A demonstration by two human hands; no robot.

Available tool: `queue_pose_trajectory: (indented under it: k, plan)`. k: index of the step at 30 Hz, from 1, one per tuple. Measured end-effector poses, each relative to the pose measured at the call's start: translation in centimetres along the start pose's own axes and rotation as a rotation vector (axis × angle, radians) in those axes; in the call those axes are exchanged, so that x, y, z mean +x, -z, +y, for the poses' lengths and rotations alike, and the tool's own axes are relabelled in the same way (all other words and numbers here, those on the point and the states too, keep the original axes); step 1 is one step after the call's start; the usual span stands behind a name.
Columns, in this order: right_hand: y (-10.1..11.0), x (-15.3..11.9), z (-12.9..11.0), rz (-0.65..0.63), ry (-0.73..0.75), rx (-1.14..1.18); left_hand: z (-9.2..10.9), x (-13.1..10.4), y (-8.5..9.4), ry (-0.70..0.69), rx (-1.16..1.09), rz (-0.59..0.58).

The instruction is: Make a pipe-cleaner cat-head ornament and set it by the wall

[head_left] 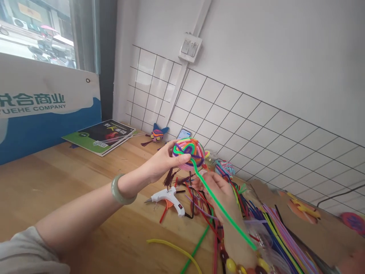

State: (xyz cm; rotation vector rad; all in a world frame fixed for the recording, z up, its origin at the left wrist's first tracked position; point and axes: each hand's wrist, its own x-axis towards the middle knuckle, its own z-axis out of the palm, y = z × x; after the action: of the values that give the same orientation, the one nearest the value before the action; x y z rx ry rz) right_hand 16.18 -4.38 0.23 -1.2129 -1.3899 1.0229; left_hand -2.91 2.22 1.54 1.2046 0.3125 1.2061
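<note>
Left fingers (182, 160) hold a ball (190, 147) above a glue gun (168, 195) and strewn stems (200, 241).

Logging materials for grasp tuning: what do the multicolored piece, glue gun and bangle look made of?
Multicolored piece: probably chenille stems, matte; coiled, fuzzy-looking strands.
Glue gun: likely molded plastic, smooth and white; grey nozzle perhaps metal.
Bangle: pale green, polished; could be jade, glass or resin, can't tell.

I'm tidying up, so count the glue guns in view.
1: a white glue gun lies on the wooden table, below the multicoloured piece in the left hand. Others may be hidden.
</note>
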Motion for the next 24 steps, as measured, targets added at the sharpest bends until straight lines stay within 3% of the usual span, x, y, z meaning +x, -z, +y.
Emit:
queue_pose_trajectory:
  k: [3,6,15,24]
  plan:
    - [-0.4,-1.7,-2.2,-0.114,0.01,0.213,-0.2,-0.5,-0.9,0.13,0.045,-0.044]
    - [-1.1,-2.4,-3.1,-0.143,-0.031,0.193,-0.4,-0.8,-1.3,0.179,0.059,-0.065]
    - [-1.7,-2.4,-3.0,0.127,0.014,-0.096,-1.3,-0.8,-1.4,0.198,0.064,-0.026]
    - [-1.9,-2.2,-2.4,0.259,0.196,-0.318,-1.4,-0.8,-1.6,0.194,0.039,-0.003]
